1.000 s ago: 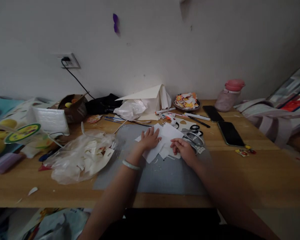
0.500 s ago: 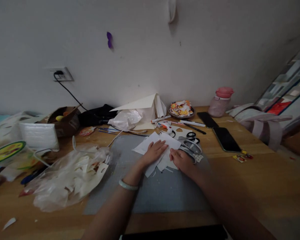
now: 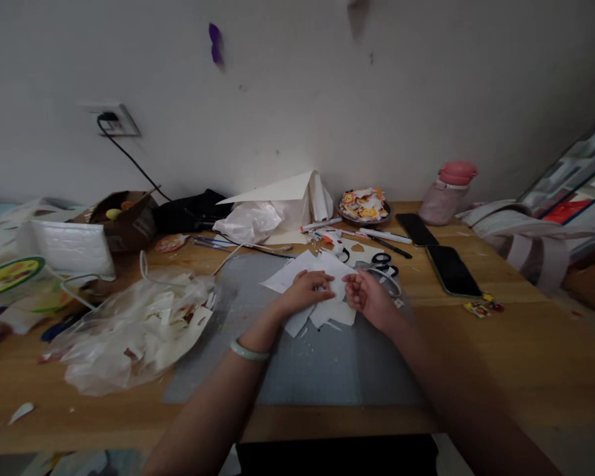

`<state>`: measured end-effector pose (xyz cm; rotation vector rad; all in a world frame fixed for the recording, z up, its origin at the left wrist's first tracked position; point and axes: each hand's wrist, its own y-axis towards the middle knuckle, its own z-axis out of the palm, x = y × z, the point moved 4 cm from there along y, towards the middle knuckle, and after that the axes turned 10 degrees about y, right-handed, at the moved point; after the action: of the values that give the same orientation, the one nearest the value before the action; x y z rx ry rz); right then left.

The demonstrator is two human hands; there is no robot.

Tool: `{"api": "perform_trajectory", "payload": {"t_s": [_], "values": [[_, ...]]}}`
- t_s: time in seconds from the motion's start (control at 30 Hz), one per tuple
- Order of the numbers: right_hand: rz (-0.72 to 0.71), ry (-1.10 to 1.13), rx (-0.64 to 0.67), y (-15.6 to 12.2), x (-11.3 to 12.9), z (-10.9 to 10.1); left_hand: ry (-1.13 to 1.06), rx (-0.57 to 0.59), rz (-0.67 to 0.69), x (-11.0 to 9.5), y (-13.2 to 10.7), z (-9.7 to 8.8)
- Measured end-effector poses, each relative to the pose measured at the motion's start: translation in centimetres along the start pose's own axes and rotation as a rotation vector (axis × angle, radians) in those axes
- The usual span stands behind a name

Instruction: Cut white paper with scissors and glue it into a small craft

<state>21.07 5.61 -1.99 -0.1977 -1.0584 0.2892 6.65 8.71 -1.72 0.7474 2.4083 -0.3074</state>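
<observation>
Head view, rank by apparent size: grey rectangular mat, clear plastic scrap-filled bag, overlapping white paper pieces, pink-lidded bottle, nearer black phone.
Grey rectangular mat
Clear plastic scrap-filled bag
Overlapping white paper pieces, partly covered
Below these, unranked: pink-lidded bottle and nearer black phone look too alike.

Toward the back of your worktop [image 3: 506, 377], a dark dish [image 3: 361, 221] piled with colourful cutouts [image 3: 364, 202] stands left of two smartphones [image 3: 454, 271] and a pink-lidded bottle [image 3: 443, 202]. To your left lies a translucent plastic bag [image 3: 96, 370] of scraps [image 3: 166, 316], with an open cardboard box [image 3: 137, 233] behind it.
</observation>
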Motion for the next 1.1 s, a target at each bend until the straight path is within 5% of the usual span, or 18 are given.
{"api": "perform_trajectory", "payload": {"t_s": [0.33, 0.57, 0.73, 0.87, 1.1], "values": [[0.079, 0.198, 0.024, 0.1, 0.5, 0.0, -0.108, -0.079, 0.018, 0.4, 0.2, 0.2], [-0.157, 0.065, -0.074, 0.0, 1.5, -1.0, -0.602, -0.422, -0.337, 2.6, 0.0, -0.6], [-0.37, -0.329, -0.151, -0.1, 1.8, -1.1, -0.842, -0.338, -0.313, 2.1, -0.1, -0.4], [-0.625, -0.672, -0.026, -0.9, 1.8, 0.0, -0.861, -0.235, -0.214, 1.4, 0.0, -0.4], [-0.629, -0.879, 0.099, -1.1, 0.9, 1.1, -0.621, -0.163, -0.061, 0.5, 0.2, -0.2]]}}
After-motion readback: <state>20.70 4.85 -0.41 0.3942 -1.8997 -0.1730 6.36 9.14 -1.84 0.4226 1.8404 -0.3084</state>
